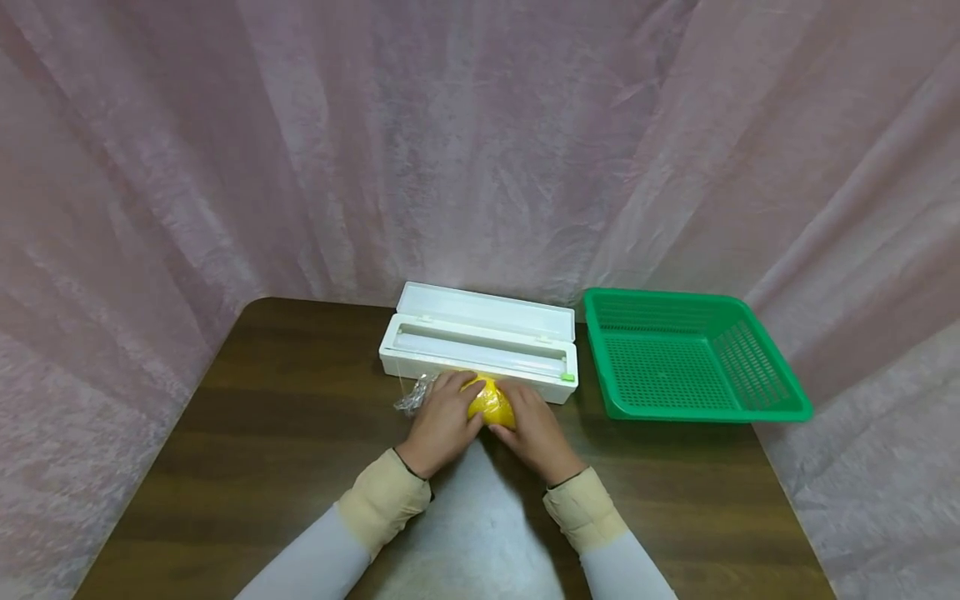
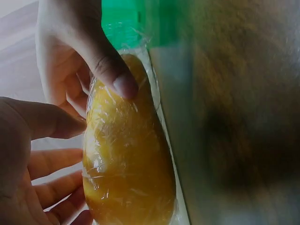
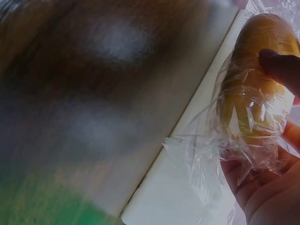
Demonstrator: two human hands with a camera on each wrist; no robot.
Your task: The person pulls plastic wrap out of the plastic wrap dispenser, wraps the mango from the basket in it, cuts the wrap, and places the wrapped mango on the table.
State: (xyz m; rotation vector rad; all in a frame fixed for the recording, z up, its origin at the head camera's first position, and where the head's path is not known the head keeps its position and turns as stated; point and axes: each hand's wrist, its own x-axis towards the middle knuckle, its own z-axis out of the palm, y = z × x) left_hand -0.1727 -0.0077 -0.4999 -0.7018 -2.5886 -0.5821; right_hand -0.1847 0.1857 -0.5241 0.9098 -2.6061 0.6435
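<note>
The left hand (image 1: 442,417) and right hand (image 1: 537,433), fingers partly curled, hold the film-wrapped yellow object (image 1: 492,403) between them. The open white box (image 1: 487,313) lies just beyond both; the green basket (image 1: 686,414), to their right.

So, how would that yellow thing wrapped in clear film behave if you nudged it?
The yellow thing would probably roll, since its sides look rounded. Its clear film could be slippery where it shines smoothly, and the loose, crumpled end is likely floppy.

Yellow item (image 1: 493,406) partly hidden behind left hand (image 1: 444,415)
</note>
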